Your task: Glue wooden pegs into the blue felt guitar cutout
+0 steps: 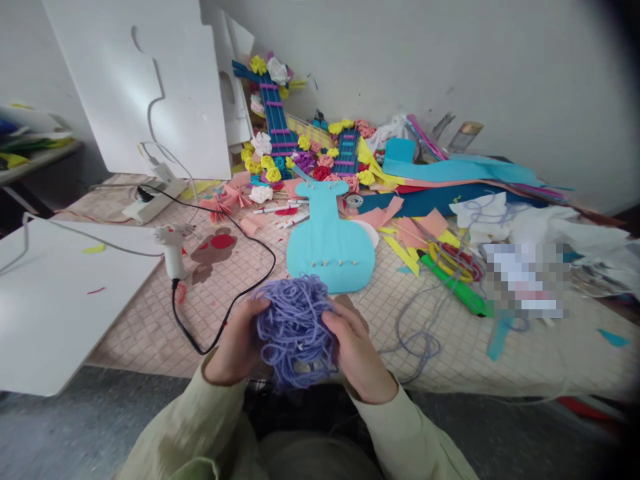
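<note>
A tangled clump of lilac yarn (296, 328) sits between both hands at the near edge of the mat. My left hand (236, 347) curls around its left side, fingers closed into the strands. My right hand (356, 353) grips its right side, thumb pressed on the yarn. A loose strand of the same yarn (417, 343) trails off to the right across the mat. Just beyond the clump lies a light blue guitar-shaped foam piece (327, 240) with small pegs near its lower end.
A white glue gun (173, 250) with a black cord (225, 313) stands at left, plugged into a power strip (150, 200). White foam boards (60, 293) lie left and lean at the back. Paper flowers (273, 167), coloured felt scraps, and a green cutter (457, 287) crowd the far right.
</note>
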The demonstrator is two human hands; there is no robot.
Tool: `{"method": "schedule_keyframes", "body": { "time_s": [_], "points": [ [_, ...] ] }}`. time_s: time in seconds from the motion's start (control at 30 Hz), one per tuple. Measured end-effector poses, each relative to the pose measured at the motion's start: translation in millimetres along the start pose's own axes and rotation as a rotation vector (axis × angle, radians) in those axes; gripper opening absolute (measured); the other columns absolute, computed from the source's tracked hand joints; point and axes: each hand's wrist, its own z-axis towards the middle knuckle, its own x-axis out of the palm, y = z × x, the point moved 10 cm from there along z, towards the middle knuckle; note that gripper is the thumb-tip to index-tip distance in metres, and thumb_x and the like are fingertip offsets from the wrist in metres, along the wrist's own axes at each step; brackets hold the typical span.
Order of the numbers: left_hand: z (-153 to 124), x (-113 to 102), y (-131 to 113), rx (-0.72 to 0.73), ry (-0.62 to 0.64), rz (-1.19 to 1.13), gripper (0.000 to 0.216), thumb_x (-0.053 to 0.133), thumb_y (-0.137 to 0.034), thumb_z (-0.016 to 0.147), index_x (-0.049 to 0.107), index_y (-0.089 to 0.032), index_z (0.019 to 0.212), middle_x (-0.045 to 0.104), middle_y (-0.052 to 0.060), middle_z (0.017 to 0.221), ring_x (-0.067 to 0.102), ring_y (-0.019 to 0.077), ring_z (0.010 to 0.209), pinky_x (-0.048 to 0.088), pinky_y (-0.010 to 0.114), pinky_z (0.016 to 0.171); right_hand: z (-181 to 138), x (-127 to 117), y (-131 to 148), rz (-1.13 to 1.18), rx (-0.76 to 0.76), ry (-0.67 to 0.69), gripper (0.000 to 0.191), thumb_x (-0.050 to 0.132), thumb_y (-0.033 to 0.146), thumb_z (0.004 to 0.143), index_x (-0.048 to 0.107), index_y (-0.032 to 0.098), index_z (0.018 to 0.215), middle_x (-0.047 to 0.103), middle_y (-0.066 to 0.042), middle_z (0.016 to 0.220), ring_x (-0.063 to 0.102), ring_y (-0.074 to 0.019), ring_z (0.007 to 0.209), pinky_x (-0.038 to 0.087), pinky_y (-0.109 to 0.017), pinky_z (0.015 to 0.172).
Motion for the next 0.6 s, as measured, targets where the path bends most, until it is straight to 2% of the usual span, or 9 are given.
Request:
{"method": "schedule_keyframes", "body": {
  "time_s": [0.1, 0.17, 0.3, 0.43, 0.53, 0.6],
  "points": [
    [-4, -1, -4, 0.086, -0.032, 0.164, 0.037, 0.074, -0.028, 0.057, 0.063, -0.017, 0.090, 0.069, 0.002, 0.081, 0.064, 0.0205, 0.082, 0.051, 0.029, 0.076, -1, 8, 16, -0.243, -0.145, 0.061, 0.015, 0.053, 0.033, 0.080, 0.059, 0.020, 0.076, 0.057, -0.001, 0.084, 0.052, -0.0142, 0.086, 0.040, -0.027, 0.084],
    [-8, -1, -6, 0.134, -0.065, 0.202, 0.041, 0.075, -0.025, 0.058, 0.061, -0.017, 0.095, 0.069, 0.003, 0.091, 0.063, 0.0205, 0.088, 0.050, 0.028, 0.079, -2, 9, 23, -0.313, -0.189, 0.048, 0.018, 0.051, 0.033, 0.081, 0.055, 0.019, 0.072, 0.053, 0.000, 0.077, 0.051, -0.0135, 0.080, 0.041, -0.025, 0.078],
    [-9, 4, 8, 0.013, -0.041, 0.036, 0.038, 0.075, -0.029, 0.059, 0.062, -0.015, 0.092, 0.070, 0.004, 0.083, 0.065, 0.0215, 0.081, 0.052, 0.030, 0.075, -5, 8, 36, -0.401, -0.264, -0.031, 0.022, 0.046, 0.030, 0.084, 0.048, 0.018, 0.066, 0.046, 0.001, 0.067, 0.046, -0.0117, 0.071, 0.039, -0.025, 0.073],
    [-8, 11, 24, -0.138, 0.058, -0.101, 0.044, 0.077, -0.035, 0.054, 0.062, -0.015, 0.090, 0.069, 0.004, 0.079, 0.065, 0.0229, 0.081, 0.052, 0.032, 0.077, -13, 17, 54, -0.499, -0.394, -0.048, 0.019, 0.044, 0.024, 0.084, 0.047, 0.017, 0.067, 0.047, 0.001, 0.071, 0.047, -0.0113, 0.074, 0.038, -0.023, 0.070],
    [-7, 12, 27, -0.165, 0.101, -0.091, 0.046, 0.071, -0.046, 0.061, 0.062, -0.018, 0.096, 0.069, 0.004, 0.080, 0.065, 0.0228, 0.083, 0.051, 0.034, 0.079, -17, 25, 60, -0.577, -0.463, -0.029, 0.013, 0.046, 0.022, 0.083, 0.050, 0.017, 0.071, 0.050, 0.000, 0.076, 0.048, -0.0108, 0.075, 0.037, -0.023, 0.068],
    [-5, 6, 24, -0.134, 0.054, 0.000, 0.047, 0.063, -0.050, 0.067, 0.060, -0.018, 0.101, 0.069, 0.005, 0.080, 0.065, 0.0221, 0.084, 0.051, 0.034, 0.080, -17, 30, 59, -0.596, -0.469, 0.007, 0.012, 0.046, 0.021, 0.083, 0.051, 0.017, 0.073, 0.051, -0.001, 0.078, 0.049, -0.0113, 0.077, 0.038, -0.024, 0.070]
  ]
}}
